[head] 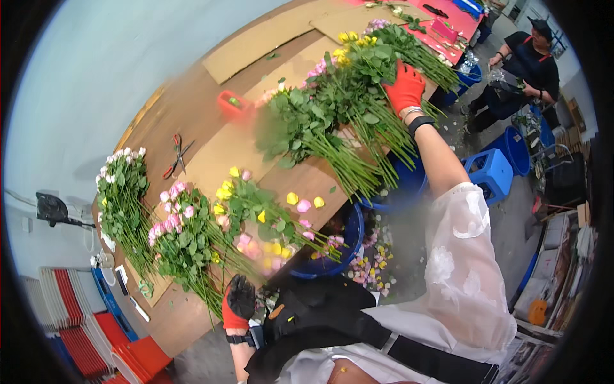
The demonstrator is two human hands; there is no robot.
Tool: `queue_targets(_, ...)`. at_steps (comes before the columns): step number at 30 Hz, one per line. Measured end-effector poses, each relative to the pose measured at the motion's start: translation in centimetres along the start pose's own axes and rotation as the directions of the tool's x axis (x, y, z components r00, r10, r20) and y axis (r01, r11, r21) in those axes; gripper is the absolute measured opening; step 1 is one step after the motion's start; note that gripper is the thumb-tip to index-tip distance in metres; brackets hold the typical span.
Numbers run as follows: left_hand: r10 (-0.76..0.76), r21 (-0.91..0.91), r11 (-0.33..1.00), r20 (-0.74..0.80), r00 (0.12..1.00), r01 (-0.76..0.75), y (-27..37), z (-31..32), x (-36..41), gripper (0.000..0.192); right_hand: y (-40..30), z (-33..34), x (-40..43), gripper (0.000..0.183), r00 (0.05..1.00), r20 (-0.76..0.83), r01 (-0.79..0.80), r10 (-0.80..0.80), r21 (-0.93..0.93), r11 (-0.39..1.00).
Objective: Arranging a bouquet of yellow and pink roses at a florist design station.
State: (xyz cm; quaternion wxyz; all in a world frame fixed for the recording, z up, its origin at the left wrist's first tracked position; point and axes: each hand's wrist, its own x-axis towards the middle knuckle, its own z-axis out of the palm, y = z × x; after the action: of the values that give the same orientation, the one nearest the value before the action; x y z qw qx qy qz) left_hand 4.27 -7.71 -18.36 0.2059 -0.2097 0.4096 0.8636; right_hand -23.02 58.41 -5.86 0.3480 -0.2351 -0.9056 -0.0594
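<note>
My right hand [406, 87], in a red work glove, reaches to the far bunches and touches the leafy stems of yellow roses [346, 48]. Its fingertips are partly lost among leaves, so its grip is unclear. Low by the table's near edge is my left hand [238, 302], in a red glove with a black coated palm, with nothing visible in it. Close to it lie the stems of a pink rose bunch [184, 240] and a loose group of yellow and pink roses [254, 201]. Large green rose bundles [331, 120] lie with stems overhanging the edge.
Red-handled scissors [177, 156] and a blurred red tool [233, 105] lie on the wooden table [192, 113]. Blue buckets [355, 240] stand below its edge, with petals on the floor. A blue stool [490, 175] and another person [520, 72] are to the right.
</note>
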Motion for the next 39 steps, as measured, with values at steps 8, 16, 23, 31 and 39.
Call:
queue_targets(8, 0.159, 0.614, 0.761, 0.135, 0.978, -0.208, -0.6, 2.0, 1.1, 0.051, -13.1, -1.4, -20.5, 0.04, 0.918, 0.147, 0.178, -0.368, 0.677, 0.715)
queue_targets(16, 0.065, -0.155, 0.986, 0.062, 0.996, -0.055, -0.2, 3.2, 2.2, 0.04, -22.7, -4.3, -35.3, 0.041, 0.674, 0.447, 0.252, -0.588, 0.61, 0.752)
queue_targets(23, 0.11, -0.085, 0.991, 0.019, 0.994, -0.108, 1.2, 2.7, 1.8, 0.037, -23.9, -3.7, -35.1, 0.029, 0.817, 0.486, -0.15, -0.311, 0.7, 0.698)
queue_targets(31, 0.303, 0.292, 0.923, -0.151, 0.941, -0.25, 9.6, 10.0, 4.1, 0.034, -23.3, -11.8, -33.3, 0.04, 0.906, 0.209, 0.006, -0.367, 0.863, 0.506)
queue_targets(39, 0.465, 0.259, 0.857, -0.01, 0.885, -0.447, 11.8, 12.8, 3.2, 0.029, -21.2, -19.4, -35.9, 0.057, 0.744, 0.234, 0.184, -0.626, 0.829, 0.528)
